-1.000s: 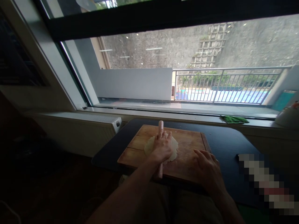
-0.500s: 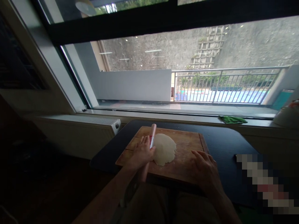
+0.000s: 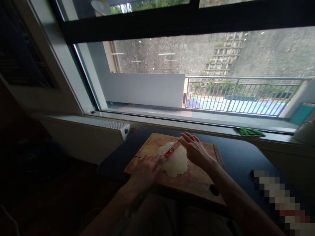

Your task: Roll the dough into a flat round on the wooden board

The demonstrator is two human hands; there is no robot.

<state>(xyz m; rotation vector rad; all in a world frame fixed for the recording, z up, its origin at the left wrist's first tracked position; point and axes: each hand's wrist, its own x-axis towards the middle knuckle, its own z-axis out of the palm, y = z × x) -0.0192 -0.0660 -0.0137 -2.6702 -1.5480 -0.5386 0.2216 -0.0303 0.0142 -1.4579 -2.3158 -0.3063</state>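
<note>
A flat, roughly round sheet of dough [image 3: 176, 165] with a ragged edge lies on a wooden cutting board [image 3: 152, 141]. Across its upper left part slants a rolling pin [image 3: 171, 150] wrapped in clear film with a red label. My left hand [image 3: 147, 167] is closed over the near end of the pin, its fingers dim and partly blurred. At the far end my right hand [image 3: 193, 147] holds the pin, fingers together. Both hands hide the pin's ends.
The board rests on a dark table [image 3: 236, 164] below a large window. A green cloth [image 3: 249, 132] lies on the sill. To the left stands a white radiator [image 3: 103, 137]; a blurred-out object [image 3: 278, 190] sits at the table's right. The board has a dark hole [image 3: 214, 189] near its front right corner.
My right hand has moved from the board's right side onto the rolling pin's far end. The pin has turned clockwise and now lies across the dough. The view has shifted slightly.
</note>
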